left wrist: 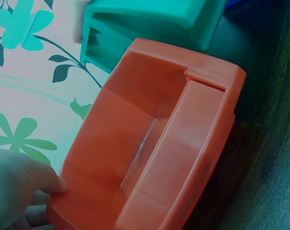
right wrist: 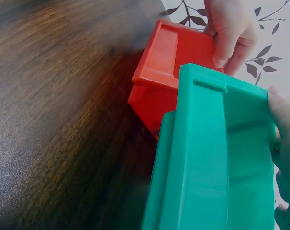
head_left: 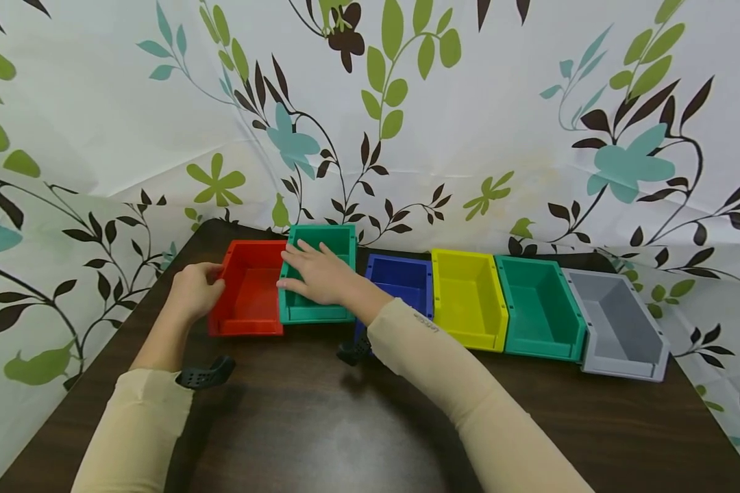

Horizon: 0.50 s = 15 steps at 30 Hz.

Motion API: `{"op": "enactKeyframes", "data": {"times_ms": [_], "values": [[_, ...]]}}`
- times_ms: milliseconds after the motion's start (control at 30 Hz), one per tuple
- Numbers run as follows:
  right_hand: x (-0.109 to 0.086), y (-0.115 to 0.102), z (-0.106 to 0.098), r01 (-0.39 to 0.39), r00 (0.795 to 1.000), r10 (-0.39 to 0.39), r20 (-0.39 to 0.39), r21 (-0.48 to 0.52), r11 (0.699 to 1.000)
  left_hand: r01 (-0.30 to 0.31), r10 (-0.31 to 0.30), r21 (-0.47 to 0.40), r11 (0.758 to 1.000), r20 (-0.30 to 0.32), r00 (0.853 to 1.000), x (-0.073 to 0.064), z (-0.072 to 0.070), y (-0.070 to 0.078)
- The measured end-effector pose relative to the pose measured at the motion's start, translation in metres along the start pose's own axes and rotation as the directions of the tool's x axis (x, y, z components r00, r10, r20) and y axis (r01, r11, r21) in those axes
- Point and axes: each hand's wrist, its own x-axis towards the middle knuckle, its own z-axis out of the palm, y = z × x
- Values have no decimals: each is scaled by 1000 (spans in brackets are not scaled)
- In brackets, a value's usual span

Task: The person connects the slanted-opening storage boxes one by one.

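Observation:
My left hand (head_left: 196,293) pinches the left wall of a red bin (head_left: 247,326), thumb on the rim, as the left wrist view shows. My right hand (head_left: 321,274) reaches across a green bin (head_left: 317,313) just right of the red one and grips its side. In the right wrist view the thumb lies on that green bin's rim (right wrist: 248,84) and the other fingers are partly hidden. The green bin overlaps the red bin's edge in the head view. Both bins look empty.
Rightward along the back of the dark wooden table (head_left: 284,424) stand a blue bin (head_left: 407,281), partly behind my right arm, a yellow bin (head_left: 469,301), a second green bin (head_left: 539,308) and a grey bin (head_left: 619,329). A leaf-patterned cloth (head_left: 499,89) hangs behind.

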Motion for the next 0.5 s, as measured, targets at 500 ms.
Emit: {"op": "enactKeyframes", "data": {"times_ms": [500], "values": [[5, 5, 20, -34, 999, 33, 6, 67, 997, 14, -14, -5, 1000, 0, 1000, 1, 1, -2]]}}
